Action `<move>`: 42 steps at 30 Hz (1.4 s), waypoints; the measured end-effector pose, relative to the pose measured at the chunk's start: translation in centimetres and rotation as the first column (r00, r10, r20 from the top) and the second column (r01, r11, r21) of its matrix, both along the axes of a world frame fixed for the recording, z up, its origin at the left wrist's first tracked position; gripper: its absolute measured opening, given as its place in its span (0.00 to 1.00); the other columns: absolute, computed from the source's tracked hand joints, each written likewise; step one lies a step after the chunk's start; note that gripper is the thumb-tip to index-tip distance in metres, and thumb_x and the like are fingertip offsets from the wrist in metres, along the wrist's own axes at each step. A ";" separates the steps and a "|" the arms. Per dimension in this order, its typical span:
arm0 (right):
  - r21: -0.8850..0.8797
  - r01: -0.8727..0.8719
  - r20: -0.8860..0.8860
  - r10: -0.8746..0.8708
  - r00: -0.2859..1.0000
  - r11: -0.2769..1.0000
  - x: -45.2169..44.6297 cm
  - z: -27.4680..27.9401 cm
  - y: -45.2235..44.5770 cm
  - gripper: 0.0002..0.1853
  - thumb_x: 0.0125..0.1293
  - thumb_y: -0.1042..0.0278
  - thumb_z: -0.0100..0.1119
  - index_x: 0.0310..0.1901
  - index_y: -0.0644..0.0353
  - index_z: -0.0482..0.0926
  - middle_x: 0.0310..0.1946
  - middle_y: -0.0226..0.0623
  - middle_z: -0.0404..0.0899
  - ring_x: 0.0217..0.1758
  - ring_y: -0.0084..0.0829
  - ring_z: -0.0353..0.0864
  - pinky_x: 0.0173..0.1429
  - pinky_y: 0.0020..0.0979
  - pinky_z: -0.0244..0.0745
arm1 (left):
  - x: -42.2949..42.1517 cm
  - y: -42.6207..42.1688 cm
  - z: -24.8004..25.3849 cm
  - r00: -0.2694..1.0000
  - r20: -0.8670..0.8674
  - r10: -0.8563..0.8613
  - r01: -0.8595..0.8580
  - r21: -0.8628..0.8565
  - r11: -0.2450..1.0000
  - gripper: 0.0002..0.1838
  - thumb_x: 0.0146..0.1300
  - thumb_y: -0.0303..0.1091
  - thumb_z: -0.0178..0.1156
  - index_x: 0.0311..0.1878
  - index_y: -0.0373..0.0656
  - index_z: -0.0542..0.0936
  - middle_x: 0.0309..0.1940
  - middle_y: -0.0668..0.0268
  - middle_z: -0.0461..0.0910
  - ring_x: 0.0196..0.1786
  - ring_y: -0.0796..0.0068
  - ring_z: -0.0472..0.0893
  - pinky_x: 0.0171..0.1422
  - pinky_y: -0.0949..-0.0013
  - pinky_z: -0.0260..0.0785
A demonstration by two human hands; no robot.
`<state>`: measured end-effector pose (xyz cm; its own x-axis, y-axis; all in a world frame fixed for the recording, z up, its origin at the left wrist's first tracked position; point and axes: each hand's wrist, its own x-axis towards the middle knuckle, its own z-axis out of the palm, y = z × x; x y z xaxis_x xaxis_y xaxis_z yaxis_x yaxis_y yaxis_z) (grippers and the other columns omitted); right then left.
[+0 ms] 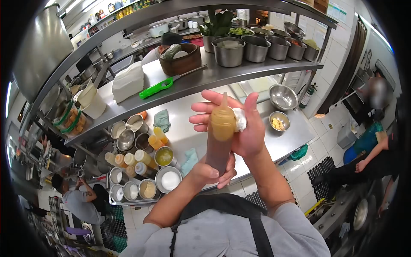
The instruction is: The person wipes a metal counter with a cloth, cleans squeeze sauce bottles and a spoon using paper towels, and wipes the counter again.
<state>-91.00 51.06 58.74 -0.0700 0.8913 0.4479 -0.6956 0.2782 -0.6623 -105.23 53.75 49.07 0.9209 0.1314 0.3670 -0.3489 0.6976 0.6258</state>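
Observation:
My left hand (215, 169) is closed around the lower part of a clear squeeze bottle (221, 128), held upright with its nozzle up. Brownish-yellow contents show through it. My right hand (248, 132) is open behind the bottle's upper part, fingers stretched out to the left and thumb up. Against its palm, beside the bottle's neck, lies a small crumpled white piece (240, 119); its material is unclear. Below on the steel counter (188, 137) lies a light green cloth (189, 160).
Several squeeze bottles (146, 158) and a bowl of white powder (168, 180) stand at left. A bowl of yellow chunks (279, 121) sits at right. Overhead, a shelf (201, 80) carries steel pots (229, 52) and a green-handled tool (156, 88). Other people work at both sides.

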 end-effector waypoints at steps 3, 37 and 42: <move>-0.021 0.095 0.158 -0.090 0.983 0.995 -0.9 0.3 -0.8 0.55 0.74 0.18 0.26 0.78 0.68 0.59 0.68 0.58 0.76 0.66 0.51 0.82 0.69 0.48 0.78 | -0.4 0.1 -0.2 1.000 -0.019 0.024 -0.025 -0.016 1.000 0.23 0.52 0.39 0.71 0.45 0.36 0.75 0.24 0.64 0.77 0.19 0.69 0.77 0.28 0.70 0.67; 0.115 0.663 0.420 -0.641 0.642 0.740 -6.9 -6.8 0.0 0.36 0.59 0.69 0.79 0.66 0.64 0.70 0.50 0.38 0.85 0.53 0.28 0.85 0.61 0.32 0.78 | 0.2 3.0 0.5 0.841 -0.233 0.488 -0.540 -0.406 0.737 0.40 0.77 0.67 0.46 0.74 0.41 0.72 0.68 0.49 0.76 0.71 0.44 0.75 0.74 0.39 0.67; 0.084 0.653 0.493 -0.601 0.629 0.752 -4.9 -8.1 -0.7 0.33 0.59 0.71 0.77 0.64 0.63 0.71 0.48 0.36 0.84 0.52 0.25 0.85 0.59 0.31 0.78 | 0.8 3.1 -2.1 0.833 -0.317 0.454 -0.549 -0.375 0.747 0.39 0.79 0.66 0.45 0.73 0.39 0.71 0.67 0.53 0.77 0.72 0.51 0.75 0.74 0.45 0.69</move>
<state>-95.95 50.36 50.65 0.3497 0.8333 0.4281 0.0232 0.4492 -0.8932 -104.46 56.89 46.93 0.7193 0.6944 -0.0210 -0.6322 0.6669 0.3943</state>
